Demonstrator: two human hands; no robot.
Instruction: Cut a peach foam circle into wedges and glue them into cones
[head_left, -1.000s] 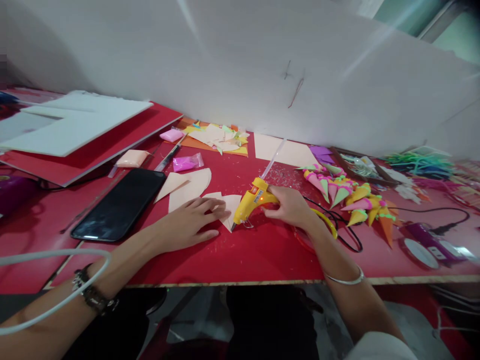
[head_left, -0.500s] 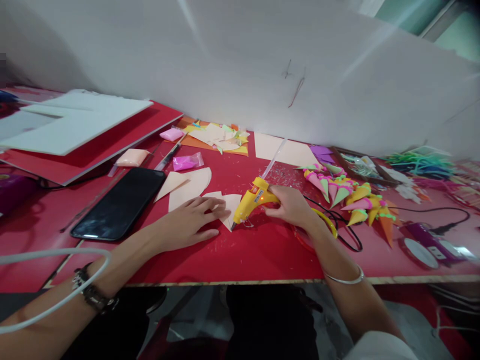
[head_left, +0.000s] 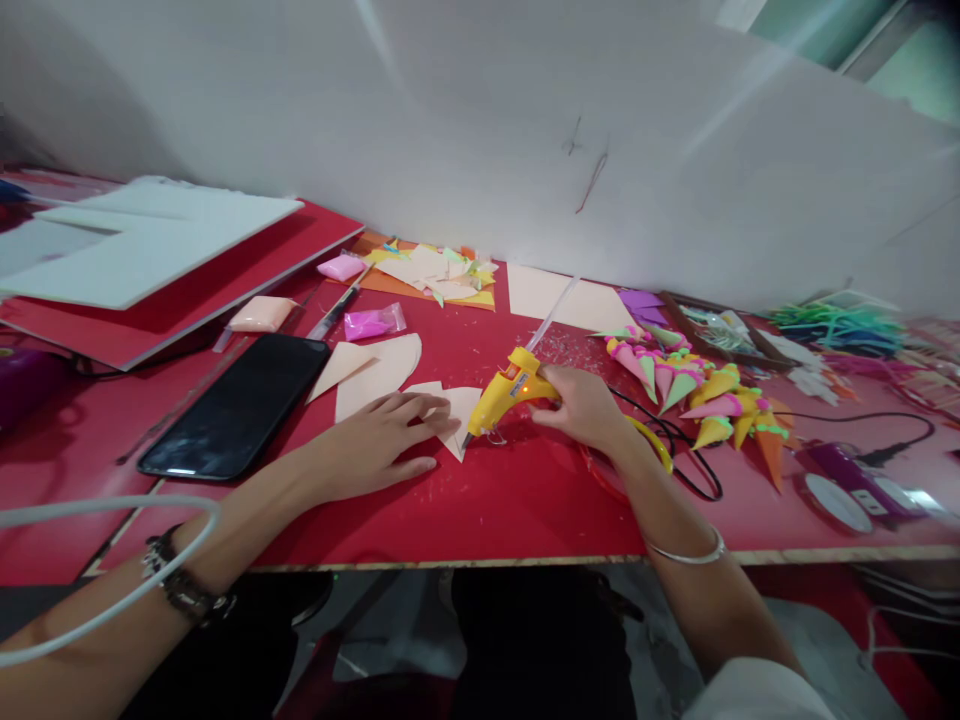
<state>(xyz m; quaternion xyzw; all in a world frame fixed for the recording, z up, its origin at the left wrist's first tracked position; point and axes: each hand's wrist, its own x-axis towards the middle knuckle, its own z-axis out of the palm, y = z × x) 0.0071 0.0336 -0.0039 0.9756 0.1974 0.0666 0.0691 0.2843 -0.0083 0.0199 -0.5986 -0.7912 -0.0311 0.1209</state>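
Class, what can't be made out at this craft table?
Head view:
Glue gun trigger: hidden by the right hand.
Part of the cut paper: under the left hand.
Lettering on the gun's label: too small.
Small items in the brown tray: too blurred.
Purple device, far left: cut by the picture's edge.

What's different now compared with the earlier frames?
The yellow glue gun has moved slightly: its nozzle went from the pointed tip of the cream paper piece a little way up its right edge, away from the wearer. Nothing was grasped or released. The right hand still holds the gun; the left hand stays on the paper.
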